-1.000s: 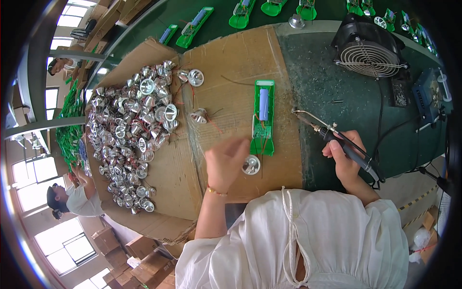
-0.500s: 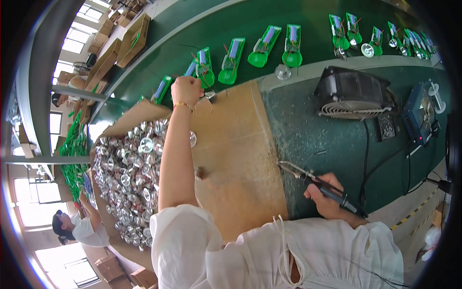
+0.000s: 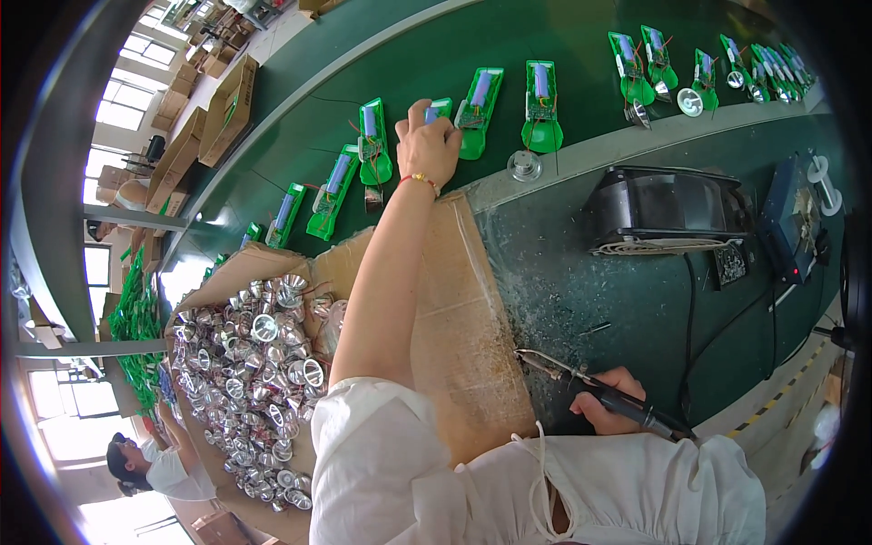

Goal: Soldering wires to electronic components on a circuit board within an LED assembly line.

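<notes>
My left hand (image 3: 429, 150) reaches to the row and closes over a green plastic flashlight housing (image 3: 442, 107), whose blue cell shows above the fingers. The rest of that housing is hidden under the hand. Left of it lies another green housing (image 3: 374, 163) with a small shiny reflector (image 3: 373, 198) at its lower end. On the right side is a further housing (image 3: 540, 109) with a blue cell, circuit board and loose wires. Low on the right, my right hand (image 3: 613, 401) grips a soldering iron (image 3: 622, 386) with a dark handle; its metal tip end points left over the cardboard's edge.
A cardboard box (image 3: 241, 272) full of shiny reflectors (image 3: 245, 391) stands at left. Cardboard (image 3: 463, 336) covers part of the green bench. A black fan (image 3: 668, 209), a blue soldering station (image 3: 786, 218) and cables sit right. A clear round piece (image 3: 524, 166) lies below the row. A co-worker (image 3: 150, 463) is far left.
My left hand has moved right, from the housing with the reflector to another housing in the row. The row has shifted in the view. My right hand still holds the soldering iron.
</notes>
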### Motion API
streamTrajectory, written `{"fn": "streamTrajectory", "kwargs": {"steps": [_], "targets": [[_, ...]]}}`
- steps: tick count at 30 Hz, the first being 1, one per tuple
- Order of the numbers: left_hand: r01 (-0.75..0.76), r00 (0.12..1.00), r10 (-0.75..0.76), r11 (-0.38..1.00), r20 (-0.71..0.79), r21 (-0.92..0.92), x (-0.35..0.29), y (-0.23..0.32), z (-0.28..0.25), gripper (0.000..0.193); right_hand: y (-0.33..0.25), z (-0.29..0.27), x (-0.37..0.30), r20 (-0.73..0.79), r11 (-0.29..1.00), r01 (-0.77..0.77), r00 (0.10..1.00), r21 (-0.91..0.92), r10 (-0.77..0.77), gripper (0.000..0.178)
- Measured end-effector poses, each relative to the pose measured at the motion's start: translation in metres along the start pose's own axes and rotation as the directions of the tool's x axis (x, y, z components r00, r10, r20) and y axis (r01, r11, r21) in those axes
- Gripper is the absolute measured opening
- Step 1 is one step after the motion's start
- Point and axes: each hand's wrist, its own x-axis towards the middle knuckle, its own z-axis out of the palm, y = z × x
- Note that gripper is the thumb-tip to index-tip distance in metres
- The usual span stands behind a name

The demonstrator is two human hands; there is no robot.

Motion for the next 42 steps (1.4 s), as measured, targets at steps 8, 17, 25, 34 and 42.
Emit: {"fn": "streamTrajectory", "kwargs": {"steps": [8, 17, 25, 34, 42], "targets": [[-0.064, 0.987, 0.061, 0.998, -0.149, -0.014, -0.147, 0.018, -0.072, 0.008, -0.004, -0.002, 0.000, 0.059, 0.988, -0.125, 0.991, 0.095, 0.119, 0.018], [0.254, 0.960, -0.270, 0.950, -0.075, -0.181, -0.323, 0.081, -0.109, 0.021, -0.003, 0.006, 0.005, -0.024, 0.995, 0.085, 0.996, 0.048, -0.083, 0.017], [0.224, 0.972, -0.192, 0.931, -0.137, 0.288, -0.336, 0.015, -0.153, 0.048, 0.003, 0.009, 0.001, -0.070, 0.991, 0.134, 0.989, 0.020, -0.132, 0.016], [0.517, 0.788, -0.614, 0.694, -0.038, -0.501, -0.356, 0.029, -0.141, 0.009, -0.014, -0.003, -0.018, -0.069, 0.986, 0.157, 0.986, 0.059, -0.153, 0.016], [0.527, 0.812, -0.572, 0.635, 0.116, -0.564, -0.342, 0.089, -0.099, 0.009, -0.023, 0.015, -0.026, 0.279, 0.949, 0.304, 0.922, -0.088, -0.269, 0.018]]}}
